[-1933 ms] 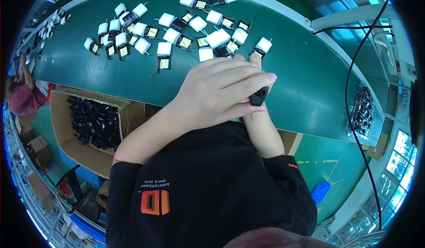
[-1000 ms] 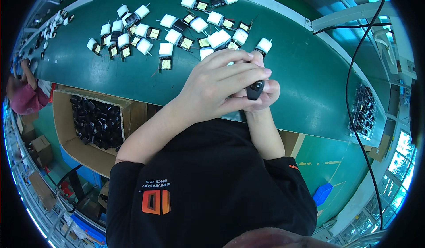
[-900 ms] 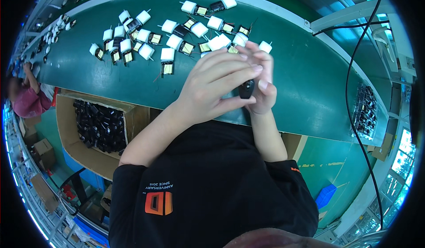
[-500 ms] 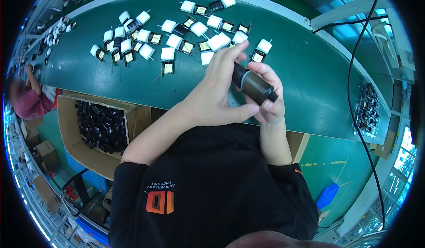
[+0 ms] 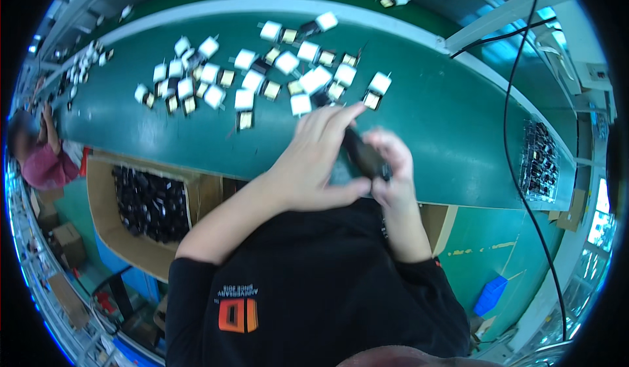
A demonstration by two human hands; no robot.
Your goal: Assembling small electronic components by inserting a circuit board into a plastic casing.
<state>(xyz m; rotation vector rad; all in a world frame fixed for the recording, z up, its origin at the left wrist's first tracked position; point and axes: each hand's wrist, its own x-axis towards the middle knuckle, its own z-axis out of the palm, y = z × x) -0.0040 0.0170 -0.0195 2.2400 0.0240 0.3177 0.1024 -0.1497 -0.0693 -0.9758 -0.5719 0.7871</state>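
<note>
In front of my chest, both hands are at a dark, smoky cylinder (image 5: 364, 157) with a black end, blurred by motion and tilted down to the right. My left hand (image 5: 313, 154) reaches over its left side, with fingers at the upper end and thumb near the lower end. My right hand (image 5: 397, 163) grips it from the right, thumb and fingers bent round the lower part. Beyond the hands, several white-capped parts (image 5: 316, 79) with black bodies and cream pads lie scattered over the green table (image 5: 452, 131). One such part (image 5: 376, 91) lies just past my fingertips.
Left of me stands an open cardboard box (image 5: 98, 216) full of black parts (image 5: 149, 203). A clear tray (image 5: 540, 161) of small dark parts sits at the table's right end. A black cable (image 5: 514, 105) hangs on the right. A co-worker (image 5: 49, 161) sits far left.
The cylinder and both hands have come slightly lower and closer to my body. The cylinder has turned a little steeper and is now blurred. The view has shifted slightly.
</note>
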